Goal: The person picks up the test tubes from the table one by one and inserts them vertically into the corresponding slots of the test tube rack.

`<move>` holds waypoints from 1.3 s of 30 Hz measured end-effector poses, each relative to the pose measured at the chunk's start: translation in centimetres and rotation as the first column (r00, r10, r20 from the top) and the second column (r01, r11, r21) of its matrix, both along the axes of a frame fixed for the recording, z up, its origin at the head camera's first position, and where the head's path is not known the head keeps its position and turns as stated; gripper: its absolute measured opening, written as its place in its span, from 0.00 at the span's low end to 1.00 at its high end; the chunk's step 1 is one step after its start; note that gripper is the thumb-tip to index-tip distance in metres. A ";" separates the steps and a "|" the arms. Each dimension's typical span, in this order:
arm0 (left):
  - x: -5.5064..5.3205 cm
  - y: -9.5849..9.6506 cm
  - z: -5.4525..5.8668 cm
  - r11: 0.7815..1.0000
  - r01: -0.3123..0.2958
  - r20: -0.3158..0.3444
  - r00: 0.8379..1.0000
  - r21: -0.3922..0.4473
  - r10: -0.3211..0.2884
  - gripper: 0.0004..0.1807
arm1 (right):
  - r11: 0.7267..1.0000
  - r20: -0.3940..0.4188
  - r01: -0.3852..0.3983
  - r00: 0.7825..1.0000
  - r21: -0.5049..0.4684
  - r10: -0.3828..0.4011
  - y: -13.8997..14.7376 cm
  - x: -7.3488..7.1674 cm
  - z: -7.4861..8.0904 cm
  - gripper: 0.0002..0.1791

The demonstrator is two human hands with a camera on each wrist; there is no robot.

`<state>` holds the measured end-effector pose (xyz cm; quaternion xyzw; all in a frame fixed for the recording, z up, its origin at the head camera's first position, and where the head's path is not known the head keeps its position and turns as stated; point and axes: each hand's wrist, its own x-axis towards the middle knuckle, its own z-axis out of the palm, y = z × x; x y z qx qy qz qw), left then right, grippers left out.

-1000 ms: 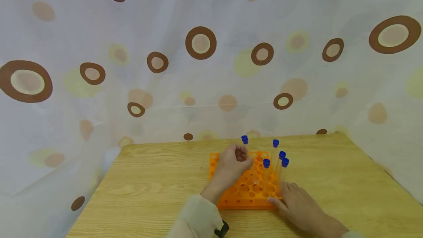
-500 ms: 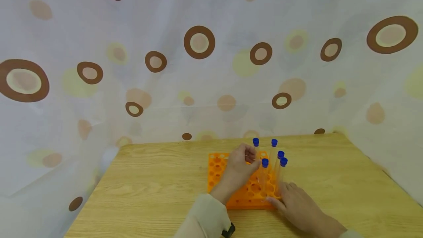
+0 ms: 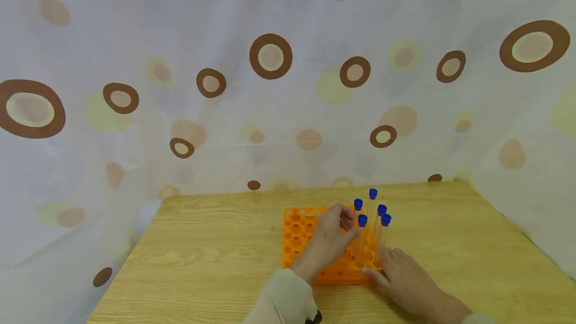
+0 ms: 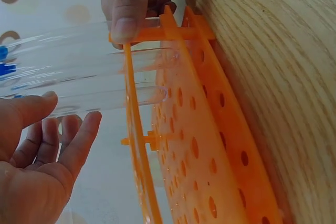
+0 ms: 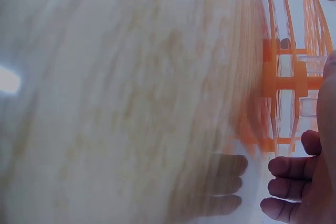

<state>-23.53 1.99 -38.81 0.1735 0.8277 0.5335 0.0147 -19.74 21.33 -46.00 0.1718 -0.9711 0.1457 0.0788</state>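
Note:
An orange test tube rack (image 3: 337,278) with rows of round holes stands on the table. Several clear test tubes with blue caps (image 3: 373,194) stand upright toward its right side. Over the rack, my left hand (image 3: 327,241) pinches one capped test tube (image 3: 358,205) between thumb and fingers. In the left wrist view that tube (image 4: 105,98) passes through the rack's top plate, its rounded end near the lower plate. My right hand (image 3: 407,279) grips the rack's near right corner, its thumb (image 4: 126,27) on the top plate; its other fingers (image 5: 289,187) hang loosely curled beside the rack.
The rack rests on a wood-grain table (image 3: 211,254). A pale curtain (image 3: 288,104) with brown and yellow circles hangs behind and along both sides. A black wristband (image 3: 314,317) shows at my left sleeve.
My left hand has moved right across the rack with its test tube, and the tube's blue cap has sunk lower, beside the others. The right hand has stayed on the corner.

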 end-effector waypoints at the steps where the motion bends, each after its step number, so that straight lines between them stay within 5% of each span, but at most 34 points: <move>1: 0.0 0.0 0.0 1.000 -0.003 0.003 1.000 0.001 0.003 0.10 | 1.000 -0.003 -0.001 1.000 0.002 0.001 -0.1 -0.1 0.1 0.28; 24: 0.7 -0.5 -0.4 0.997 -0.015 -0.057 0.998 -0.076 0.010 0.12 | 1.000 0.064 -0.004 0.998 -0.018 0.006 -0.2 -0.1 0.2 0.32; 35: 1.2 -2.2 0.2 0.996 -0.018 0.012 1.000 -0.089 0.019 0.15 | 1.000 0.085 0.008 0.996 -0.011 -0.007 -0.2 -0.3 0.2 0.37; 39: 1.8 -3.7 0.5 0.997 0.007 0.015 1.000 -0.076 -0.005 0.13 | 1.000 0.119 0.017 0.993 0.006 -0.018 -0.2 -0.3 0.3 0.32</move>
